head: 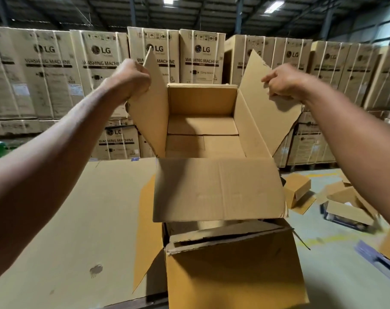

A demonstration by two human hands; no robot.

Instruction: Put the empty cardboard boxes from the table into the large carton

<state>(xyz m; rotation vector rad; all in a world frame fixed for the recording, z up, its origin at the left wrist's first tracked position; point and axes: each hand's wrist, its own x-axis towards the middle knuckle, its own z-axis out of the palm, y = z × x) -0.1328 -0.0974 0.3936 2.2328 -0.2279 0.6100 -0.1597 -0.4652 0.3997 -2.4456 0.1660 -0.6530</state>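
**A:** Start from the left. What's there?

**B:** The table, covered in flat brown cardboard sheeting, with nothing on the part I can see. Above it the left hand is closed in a fist on the edge of the left side flap of an empty brown corrugated cardboard box, held up in the air with its mouth toward the camera.

**B:** The inside is bare; only the bottom flaps show. Its near flap hangs forward and down.

**A:** And under it?

**B:** The large carton, tan, open-topped, standing just beside the table's right edge. Something flat and cardboard already lies inside near the top, and its own flaps are partly folded inward.

**A:** The other side?

**B:** The right hand pinches the upper edge of the right side flap, fingers curled over it. Farther right, small loose cartons lie on the grey floor.

**A:** So how would you lower it well?

**B:** My judgement: a grip on flaps alone lets the body swing, so keep both hands level and bring it down straight over the opening. The hanging near flap looks likely to catch on the carton's inward-folded flaps; tilting the box to lead with its base should clear that. It looks about as wide as the carton, so squaring the corners first matters.
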